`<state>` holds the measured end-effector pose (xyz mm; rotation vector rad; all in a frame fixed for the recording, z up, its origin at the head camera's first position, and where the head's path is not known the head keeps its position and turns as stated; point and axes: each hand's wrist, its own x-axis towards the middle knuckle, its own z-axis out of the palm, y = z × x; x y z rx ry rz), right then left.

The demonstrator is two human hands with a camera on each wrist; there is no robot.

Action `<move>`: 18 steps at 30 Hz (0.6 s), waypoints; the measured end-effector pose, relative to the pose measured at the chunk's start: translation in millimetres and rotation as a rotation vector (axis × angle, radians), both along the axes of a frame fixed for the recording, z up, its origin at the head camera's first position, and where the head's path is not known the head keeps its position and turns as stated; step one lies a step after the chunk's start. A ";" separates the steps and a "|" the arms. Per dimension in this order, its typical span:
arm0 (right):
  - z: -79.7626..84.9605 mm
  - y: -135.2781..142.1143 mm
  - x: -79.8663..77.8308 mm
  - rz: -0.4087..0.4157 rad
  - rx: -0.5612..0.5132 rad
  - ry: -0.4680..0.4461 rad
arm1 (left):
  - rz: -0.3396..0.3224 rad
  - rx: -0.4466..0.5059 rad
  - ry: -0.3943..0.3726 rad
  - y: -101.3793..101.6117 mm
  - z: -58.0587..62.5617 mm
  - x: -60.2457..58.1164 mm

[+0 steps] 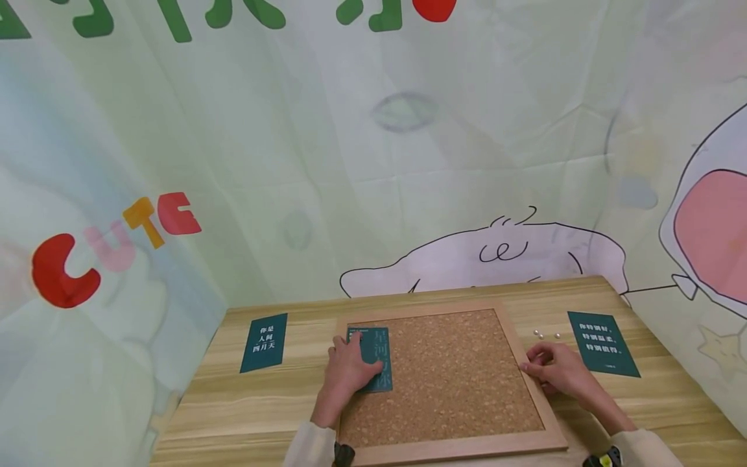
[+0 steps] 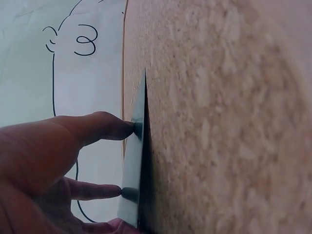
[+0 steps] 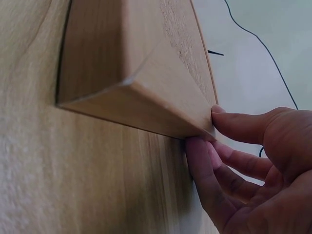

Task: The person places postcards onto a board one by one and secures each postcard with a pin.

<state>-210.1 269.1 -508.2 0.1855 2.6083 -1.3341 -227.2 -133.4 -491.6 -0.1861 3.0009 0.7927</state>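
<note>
A cork board (image 1: 455,376) in a light wooden frame lies on the table. On its left side sits a dark green card (image 1: 373,347) with pale lettering. My left hand (image 1: 345,370) reaches over this card, its thumb and fingertips pressing on the upper face. Seen from the left wrist, a thin dark gap shows between the card's edge (image 2: 142,146) and the cork. My right hand (image 1: 557,366) holds the frame's right side. In the right wrist view its thumb (image 3: 234,124) is on the frame's top edge and its fingers against the outer side.
Another green card (image 1: 265,340) with white characters lies left of the board, and a third card (image 1: 604,344) lies to the right. Three small white beads (image 1: 540,336) sit near the right hand. A printed cloth backdrop (image 1: 408,168) hangs behind the wooden table (image 1: 233,408).
</note>
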 end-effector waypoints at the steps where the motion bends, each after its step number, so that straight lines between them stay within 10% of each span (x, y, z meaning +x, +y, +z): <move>1: 0.0 0.0 0.1 0.000 0.000 0.000 | -0.003 -0.021 0.003 -0.2 0.2 0.2; 18: -1.4 0.9 1.3 0.019 0.003 0.018 | -0.061 -0.069 0.042 -5.8 -2.4 3.1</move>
